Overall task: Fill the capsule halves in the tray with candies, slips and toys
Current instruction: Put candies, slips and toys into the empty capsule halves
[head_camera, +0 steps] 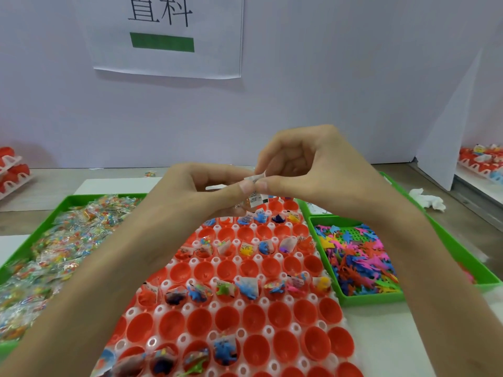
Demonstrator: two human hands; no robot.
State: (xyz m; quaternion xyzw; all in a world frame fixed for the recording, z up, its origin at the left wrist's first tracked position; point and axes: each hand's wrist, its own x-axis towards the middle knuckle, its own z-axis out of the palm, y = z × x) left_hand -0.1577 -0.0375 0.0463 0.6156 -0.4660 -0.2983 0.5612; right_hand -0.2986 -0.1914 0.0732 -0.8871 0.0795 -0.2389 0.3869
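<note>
The left hand point(196, 191) is curled and pinched on a paper slip point(255, 197), which is gripped too by the right hand point(307, 170). On the worktop point(381, 338), candies point(68, 240) are binned at left, partly filled capsule halves point(280, 314) are seated in the tray point(216, 260), and toys point(359, 262) are binned at right. A sign point(168, 36) is hung on the wall.

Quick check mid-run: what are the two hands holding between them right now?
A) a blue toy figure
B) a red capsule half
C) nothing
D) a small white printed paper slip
D: the left hand and right hand both pinch a small white printed paper slip above the red plastic capsule halves.
</note>
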